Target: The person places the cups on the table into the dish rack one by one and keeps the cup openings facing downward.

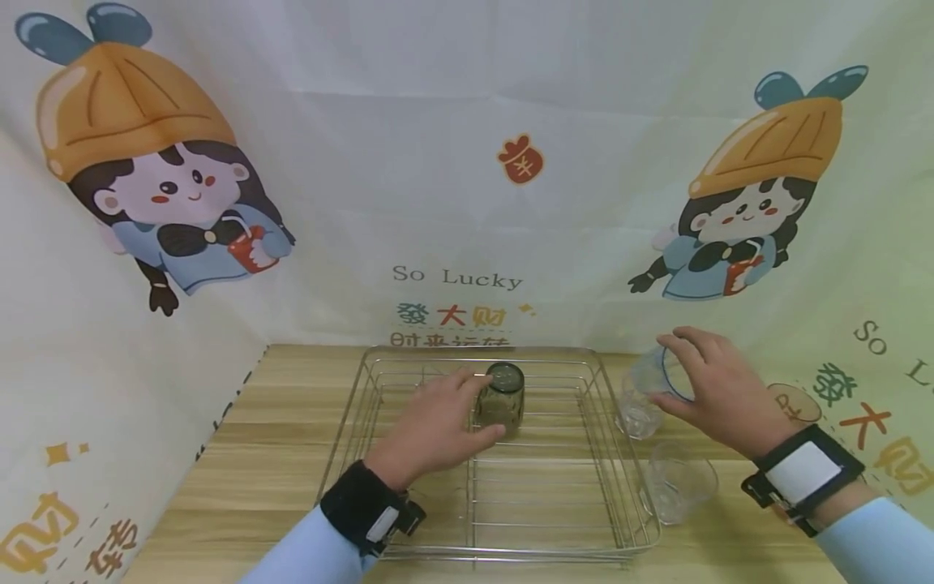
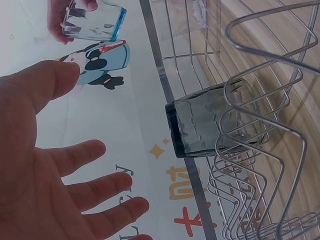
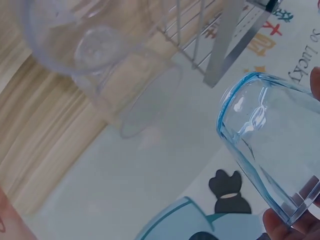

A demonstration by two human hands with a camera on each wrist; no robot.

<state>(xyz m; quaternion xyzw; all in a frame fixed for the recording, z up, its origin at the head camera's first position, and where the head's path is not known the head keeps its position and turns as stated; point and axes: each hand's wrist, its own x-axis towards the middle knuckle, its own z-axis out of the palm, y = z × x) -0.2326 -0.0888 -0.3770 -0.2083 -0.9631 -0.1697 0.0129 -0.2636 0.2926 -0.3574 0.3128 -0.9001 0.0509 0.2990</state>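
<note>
A dark grey-green glass [image 1: 503, 397] stands upside down in the wire rack [image 1: 470, 503], toward its back. My left hand [image 1: 438, 422] is over the rack beside this glass; in the left wrist view its fingers [image 2: 100, 190] are spread, with a gap between them and the glass. To the right of the rack, my right hand [image 1: 711, 389] holds a clear glass with a blue rim [image 3: 270, 135] in the air. That glass is tilted, gripped between thumb and fingers.
Outside the rack's right side, two clear glasses stand on the wooden table [image 1: 241, 495]: one glass [image 1: 640, 420] toward the back, another [image 1: 679, 487] nearer the front. A printed cloth [image 1: 350, 203] hangs behind the table and along both sides.
</note>
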